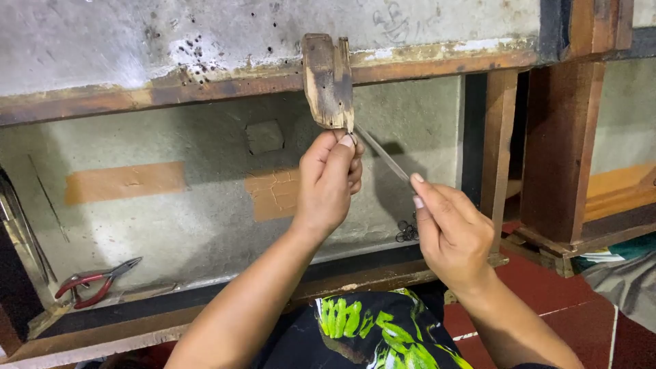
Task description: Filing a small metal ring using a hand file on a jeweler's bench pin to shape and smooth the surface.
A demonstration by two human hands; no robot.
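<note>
My left hand (331, 179) is raised with thumb and fingers pinched together just under a worn wooden bench peg (328, 80) that sticks out from the bench's front edge. What it pinches is too small to see. My right hand (447, 232) grips a slim metal file (381, 153), whose tip reaches up to the pinched fingertips at the peg's lower end.
Red-handled pliers (96, 280) lie at the left of the shallow drawer-like tray (205, 314) under the bench. Small dark metal rings (406, 232) sit by the tray's back. Thin metal tools (20, 232) lean at far left. A wooden post (560, 150) stands to the right.
</note>
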